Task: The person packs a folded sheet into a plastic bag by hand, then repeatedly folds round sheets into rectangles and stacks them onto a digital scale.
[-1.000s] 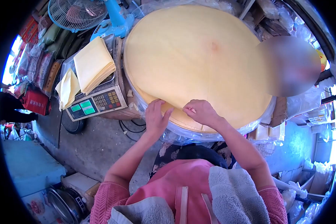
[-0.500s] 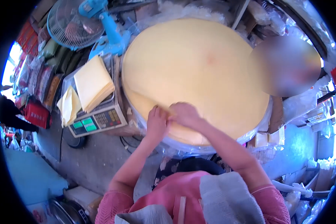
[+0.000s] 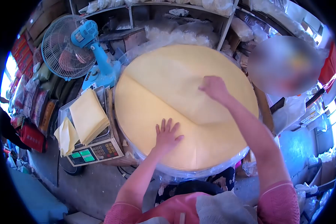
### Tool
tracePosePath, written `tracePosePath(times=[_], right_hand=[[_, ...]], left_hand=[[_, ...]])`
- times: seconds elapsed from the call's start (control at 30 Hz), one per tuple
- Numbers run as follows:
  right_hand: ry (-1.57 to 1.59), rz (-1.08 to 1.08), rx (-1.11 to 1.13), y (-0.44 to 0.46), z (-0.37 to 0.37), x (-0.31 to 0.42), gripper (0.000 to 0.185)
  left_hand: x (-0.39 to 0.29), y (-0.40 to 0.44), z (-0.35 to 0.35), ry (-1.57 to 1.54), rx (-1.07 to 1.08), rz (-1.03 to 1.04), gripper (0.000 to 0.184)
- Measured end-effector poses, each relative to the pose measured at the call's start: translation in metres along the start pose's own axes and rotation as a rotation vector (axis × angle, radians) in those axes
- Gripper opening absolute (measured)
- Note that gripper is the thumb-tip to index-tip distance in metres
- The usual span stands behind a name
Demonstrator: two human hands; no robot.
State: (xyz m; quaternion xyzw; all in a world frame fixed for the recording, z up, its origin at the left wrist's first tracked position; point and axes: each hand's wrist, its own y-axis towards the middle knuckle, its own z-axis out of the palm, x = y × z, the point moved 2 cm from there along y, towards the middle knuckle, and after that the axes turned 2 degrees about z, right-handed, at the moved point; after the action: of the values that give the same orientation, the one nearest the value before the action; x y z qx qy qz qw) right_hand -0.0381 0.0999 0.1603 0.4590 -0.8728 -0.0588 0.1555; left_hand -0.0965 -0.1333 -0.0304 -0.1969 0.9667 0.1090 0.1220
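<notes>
A stack of large, round, thin yellow sheets (image 3: 138,123) lies on clear plastic. The top sheet (image 3: 175,78) is lifted and folded back from the near left, with its edge running diagonally across the stack. My left hand (image 3: 167,135) rests flat with fingers spread on the sheet beneath, near the front. Farther right, my right hand (image 3: 214,89) is closed over the top sheet, pinching part of it; the exact grip is blurred.
Left of the stack, a digital scale (image 3: 97,152) carries folded yellow sheets (image 3: 89,116). Behind it stands a blue fan (image 3: 100,67). Plastic bags (image 3: 183,35) lie beyond the stack. A blurred round patch (image 3: 285,66) covers the right side. A dark-clothed person (image 3: 11,128) is at far left.
My right hand has carried the top sheet's edge away and to the right, folding it back. My left hand has let go and spread flat on the stack. The view has tilted up.
</notes>
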Motion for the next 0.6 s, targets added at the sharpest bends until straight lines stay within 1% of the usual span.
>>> tracePosePath(times=[0.03, 0.07, 0.1, 0.13, 0.17, 0.2, 0.23, 0.27, 0.3, 0.33, 0.37, 0.4, 0.47, 0.5, 0.53, 0.57, 0.6], right_hand=[[-0.058, -0.04, -0.027, 0.019, -0.005, -0.011, 0.022], [-0.143, -0.056, -0.081, 0.042, -0.026, -0.015, 0.023], [-0.226, -0.07, -0.133, 0.07, -0.052, -0.019, 0.024], [-0.156, -0.125, -0.354, 0.098, -0.073, -0.028, 0.02], [-0.175, -0.176, -0.376, 0.11, -0.115, -0.01, 0.017], [-0.278, -0.193, -0.466, 0.112, -0.153, 0.013, 0.015], [-0.315, -0.219, -0.573, 0.11, -0.185, 0.03, 0.016], [-0.323, -0.365, -0.61, 0.118, -0.212, 0.026, 0.016], [-0.351, -0.581, -0.832, 0.081, -0.231, 0.067, 0.004], [-0.225, -0.636, -0.82, 0.048, -0.244, 0.086, 0.004], [-0.285, -0.678, -0.827, 0.019, -0.252, 0.095, 0.005], [-0.319, -0.515, -0.694, 0.005, -0.253, 0.076, 0.02], [-0.433, -0.773, -0.774, -0.069, -0.236, 0.086, 0.018], [-0.504, -0.827, -0.752, -0.091, -0.222, 0.067, 0.02], [-0.471, -0.799, -0.658, -0.118, -0.21, 0.056, 0.024], [-0.399, -0.777, -0.563, -0.139, -0.196, 0.035, 0.021], [-0.398, -0.758, -0.501, -0.157, -0.185, 0.015, 0.022]], left_hand=[[-0.003, 0.001, 0.007, 0.038, -0.054, 0.052, 0.064], [-0.005, 0.003, 0.006, 0.039, 0.024, 0.004, 0.065], [-0.007, 0.004, 0.004, 0.031, 0.017, 0.004, 0.065], [-0.007, 0.003, 0.002, 0.024, 0.013, 0.002, 0.065], [-0.007, 0.002, 0.001, 0.018, 0.007, -0.002, 0.065], [-0.007, 0.003, 0.0, 0.019, 0.008, -0.004, 0.064], [-0.007, 0.003, 0.0, 0.019, 0.007, -0.005, 0.064], [-0.008, 0.003, -0.001, 0.019, 0.007, -0.005, 0.064], [-0.009, 0.003, -0.003, 0.019, 0.022, -0.014, 0.065], [-0.011, 0.003, -0.007, 0.017, 0.037, -0.023, 0.066], [-0.012, 0.003, -0.009, 0.016, 0.051, -0.031, 0.067], [-0.009, 0.004, -0.008, -0.044, 0.019, -0.051, 0.069], [0.003, 0.008, 0.003, -0.164, -0.045, -0.091, 0.075], [0.014, 0.012, 0.008, -0.408, -0.201, -0.185, 0.078], [0.028, 0.018, 0.014, -0.65, -0.355, -0.277, 0.081], [0.041, 0.023, 0.015, -0.893, -0.508, -0.371, 0.085], [0.049, 0.028, 0.004, -0.786, -0.657, -0.391, 0.088]])
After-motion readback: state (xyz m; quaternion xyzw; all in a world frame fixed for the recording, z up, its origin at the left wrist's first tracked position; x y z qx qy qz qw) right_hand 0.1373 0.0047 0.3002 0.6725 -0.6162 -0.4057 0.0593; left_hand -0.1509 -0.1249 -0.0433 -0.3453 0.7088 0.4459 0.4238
